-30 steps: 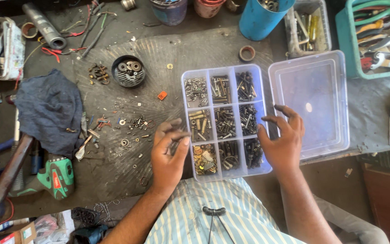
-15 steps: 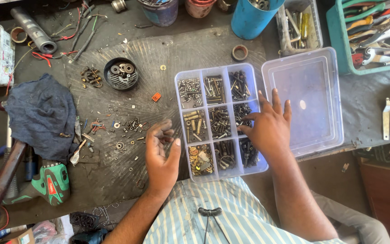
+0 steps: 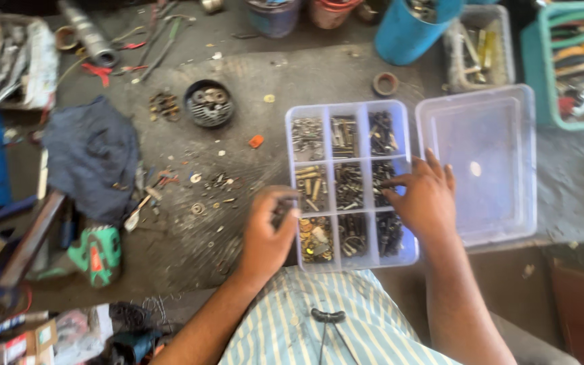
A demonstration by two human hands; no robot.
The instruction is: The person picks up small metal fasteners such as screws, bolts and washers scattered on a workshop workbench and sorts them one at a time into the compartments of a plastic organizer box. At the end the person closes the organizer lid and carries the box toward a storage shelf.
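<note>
Head view, the only one we have: the right hand (image 3: 426,199) has slid left off the open clear lid (image 3: 501,203) and now lies flat over the right column of the compartment box (image 3: 349,182), fingers spread and fingertips dipping into the middle-right cell of dark screws; whether it has pinched one, I cannot tell. The left hand (image 3: 268,230) has lifted from the scattered washers and small screws (image 3: 214,192) on the worktop and sits curled at the box's left wall, closed on a small dark fastener, beside the brass-filled bottom-left cell. To my eye that reads as sorting under way, loose bits going into cells. The box stands near the front edge of the worktop, right of centre; a dark cloth (image 3: 92,159) lies toward the left edge, a green power tool (image 3: 96,253) by the front-left corner.
</note>
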